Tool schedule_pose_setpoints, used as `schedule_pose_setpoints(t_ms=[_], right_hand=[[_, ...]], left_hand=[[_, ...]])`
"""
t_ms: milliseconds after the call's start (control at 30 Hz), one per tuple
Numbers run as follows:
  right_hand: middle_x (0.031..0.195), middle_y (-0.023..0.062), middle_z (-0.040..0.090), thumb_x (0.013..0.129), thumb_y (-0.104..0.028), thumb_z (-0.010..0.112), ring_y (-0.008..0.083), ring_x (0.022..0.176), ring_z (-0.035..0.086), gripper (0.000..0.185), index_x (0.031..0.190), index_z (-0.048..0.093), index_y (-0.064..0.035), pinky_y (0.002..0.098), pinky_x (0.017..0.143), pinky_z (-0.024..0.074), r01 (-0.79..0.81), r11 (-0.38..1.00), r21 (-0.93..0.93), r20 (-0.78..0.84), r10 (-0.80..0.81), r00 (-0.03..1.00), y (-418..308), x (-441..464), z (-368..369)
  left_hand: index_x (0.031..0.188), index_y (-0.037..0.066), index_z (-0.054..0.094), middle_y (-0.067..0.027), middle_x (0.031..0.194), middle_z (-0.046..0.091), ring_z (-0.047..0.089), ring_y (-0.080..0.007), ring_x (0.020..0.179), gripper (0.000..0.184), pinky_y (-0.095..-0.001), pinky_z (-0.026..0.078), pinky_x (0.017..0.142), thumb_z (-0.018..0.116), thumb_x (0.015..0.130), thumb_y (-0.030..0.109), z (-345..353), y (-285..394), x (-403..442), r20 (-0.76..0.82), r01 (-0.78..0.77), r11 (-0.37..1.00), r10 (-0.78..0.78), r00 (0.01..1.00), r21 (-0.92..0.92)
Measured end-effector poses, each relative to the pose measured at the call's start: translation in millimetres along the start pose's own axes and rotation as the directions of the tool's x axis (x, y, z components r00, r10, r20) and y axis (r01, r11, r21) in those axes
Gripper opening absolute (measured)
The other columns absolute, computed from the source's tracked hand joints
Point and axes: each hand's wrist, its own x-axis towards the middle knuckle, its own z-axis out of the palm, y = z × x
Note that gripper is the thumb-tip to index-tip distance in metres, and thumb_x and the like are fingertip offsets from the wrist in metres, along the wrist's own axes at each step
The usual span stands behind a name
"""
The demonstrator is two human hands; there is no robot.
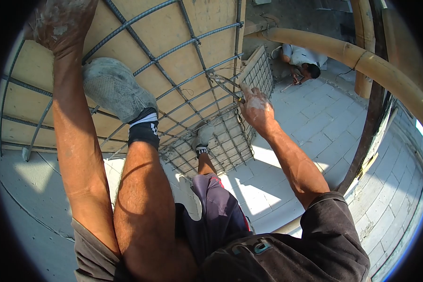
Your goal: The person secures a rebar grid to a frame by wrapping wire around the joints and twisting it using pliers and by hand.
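My right hand [257, 112] is closed around the handles of a pair of end-cutting pincers [226, 87]. The jaws point up and left, close to a bar of the steel rebar grid [157, 60]; whether they grip anything is too small to tell. At the top left, my left hand [65, 22] is raised over the grid's upper edge, its back dusted with pale cement. Its fingers run out of the picture, so their hold is hidden. My grey, dusty shoe [117, 88] rests on the bars between my arms.
Pale wooden boards [127, 42] lie behind the rebar. My other shoe [203, 136] stands on a lower rebar grid [232, 143]. A curved bamboo pole [329, 47] crosses at upper right. Below, a co-worker [301, 58] crouches on the block floor [315, 122].
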Motion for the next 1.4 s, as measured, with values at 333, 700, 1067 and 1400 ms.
schedule_pose_setpoints(t_ms=[333,700,1067,1400], right_hand=[[0.073,-0.0008,0.053,0.102,-0.037,0.056,0.0119,0.064,0.055,0.034,0.123,0.054,-0.0100,0.0303,0.058,0.0500,-0.653,-0.093,0.751,0.638,-0.154,0.755,-41.1,-22.8,53.5],[0.097,0.0122,0.067,0.099,-0.056,0.052,0.0219,0.082,0.068,0.065,0.132,0.055,-0.0004,0.0396,0.075,0.0593,-0.675,0.317,0.666,0.693,0.073,0.718,-24.4,-13.5,23.5],[0.121,0.0141,0.065,0.097,-0.047,0.059,0.0264,0.103,0.068,0.056,0.134,0.052,-0.0064,0.0456,0.085,0.0596,-0.573,0.429,0.698,0.677,-0.133,0.724,13.3,7.7,22.7],[0.122,0.0165,0.066,0.094,-0.031,0.062,0.0289,0.107,0.067,0.066,0.151,0.038,-0.0091,0.0391,0.081,0.0577,-0.550,0.220,0.806,0.592,-0.293,0.750,-15.2,-14.9,48.1]], left_hand=[[0.116,0.014,0.067,-0.0075,0.121,0.064,0.057,-0.0279,0.114,0.038,-0.0409,0.041,0.101,0.074,0.080,0.015,-5.2,2.1,4.0,-0.032,-0.022,0.997,0.020,0.999,-0.074],[0.109,0.010,0.063,-0.0103,0.110,0.062,0.058,-0.0303,0.101,0.026,-0.0432,0.044,0.088,0.066,0.085,0.017,5.9,7.4,9.2,-0.144,-0.048,0.999,0.046,0.988,-0.008],[0.106,0.006,0.074,-0.0104,0.108,0.073,0.067,-0.0190,0.105,0.041,-0.0336,0.050,0.093,0.076,0.086,0.041,-15.5,-10.9,7.1,0.291,0.044,0.999,-0.034,0.956,-0.027],[0.122,0.002,0.064,-0.0097,0.116,0.067,0.063,-0.0192,0.105,0.052,-0.0327,0.047,0.096,0.048,0.103,0.048,-79.0,117.2,-52.2,0.917,0.998,0.020,0.394,-0.066,0.063]])
